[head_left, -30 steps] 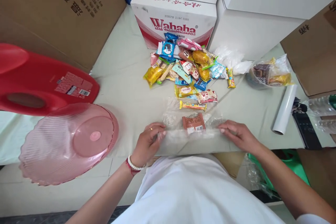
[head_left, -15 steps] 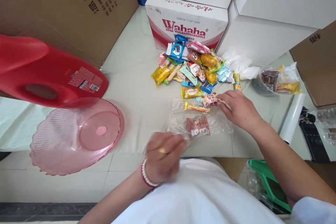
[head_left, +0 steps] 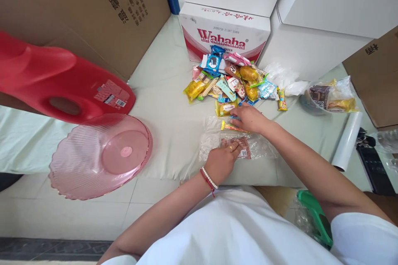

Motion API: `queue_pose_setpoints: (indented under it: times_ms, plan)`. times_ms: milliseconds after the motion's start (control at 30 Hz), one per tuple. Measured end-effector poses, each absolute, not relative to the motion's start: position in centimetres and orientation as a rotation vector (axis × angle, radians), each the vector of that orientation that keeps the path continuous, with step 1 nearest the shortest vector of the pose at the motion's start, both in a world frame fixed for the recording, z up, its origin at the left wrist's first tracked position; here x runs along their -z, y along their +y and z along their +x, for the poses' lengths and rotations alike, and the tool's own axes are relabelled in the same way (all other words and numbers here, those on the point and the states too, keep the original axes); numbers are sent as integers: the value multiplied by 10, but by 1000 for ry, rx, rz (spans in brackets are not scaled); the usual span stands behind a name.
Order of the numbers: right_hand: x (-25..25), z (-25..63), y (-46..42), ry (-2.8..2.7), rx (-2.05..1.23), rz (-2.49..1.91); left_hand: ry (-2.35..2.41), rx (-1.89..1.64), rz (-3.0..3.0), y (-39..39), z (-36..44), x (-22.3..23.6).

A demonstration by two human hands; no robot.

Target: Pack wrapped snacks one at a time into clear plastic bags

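My left hand (head_left: 222, 161), with a ring and a beaded bracelet, rests on a brown snack packet (head_left: 244, 144), its fingers closed over it. This packet lies on a clear plastic bag (head_left: 209, 140) near the table's front edge. My right hand (head_left: 250, 118) reaches in beyond it, fingers bent together above a yellow stick packet (head_left: 228, 126). Whatever is under those fingers is mostly hidden. Just left of the fingertips lies a yellow wrapped snack (head_left: 222, 109). Behind the hand is a heap of mixed wrapped snacks (head_left: 228, 85).
At left stand a pink scalloped bowl (head_left: 74, 157) and a red jug (head_left: 83, 87). A white Wahaha box (head_left: 192, 37) backs the heap. On the right are a clear bowl with snacks (head_left: 317, 105), a white roll (head_left: 346, 143) and a black phone-like object (head_left: 371, 169).
My left hand has moved forward and right, from near my body onto the brown packet. My right hand has shifted left; the red-and-white packet at its fingertips no longer shows.
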State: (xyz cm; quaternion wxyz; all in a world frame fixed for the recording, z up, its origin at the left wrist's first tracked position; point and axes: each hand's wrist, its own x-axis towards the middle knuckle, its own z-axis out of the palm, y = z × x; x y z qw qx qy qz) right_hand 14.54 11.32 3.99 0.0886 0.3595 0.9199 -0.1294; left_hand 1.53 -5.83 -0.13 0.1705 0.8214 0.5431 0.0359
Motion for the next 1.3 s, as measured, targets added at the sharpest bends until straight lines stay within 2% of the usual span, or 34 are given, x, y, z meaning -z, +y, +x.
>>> queue_pose_setpoints:
  times_ms: [233,333,467,567,700,867,1067,1133,1300]
  plan:
    - [-37,139,128,2511,688,1019,1528,-70,2300,-56,13,-3]
    - [-44,144,124,2695,648,902,1539,-158,2333,-59,12,5]
    - [-62,160,92,2943,456,779,1595,-421,2378,-65,14,21]
    - [-63,174,57,2900,373,715,1857,-673,2208,-68,16,31]
    - [-37,191,17,2923,492,614,2032,-891,1835,-64,9,37]
    - [1,201,-7,2943,577,757,1775,-1118,1721,-66,-14,30]
    - [9,197,-19,2968,623,846,1955,-1502,1308,-64,-37,16]
    - [8,196,-22,2967,596,854,2052,-1443,1254,-55,-43,12]
    - [7,195,-24,2950,706,929,1954,-761,1617,-52,-53,-2]
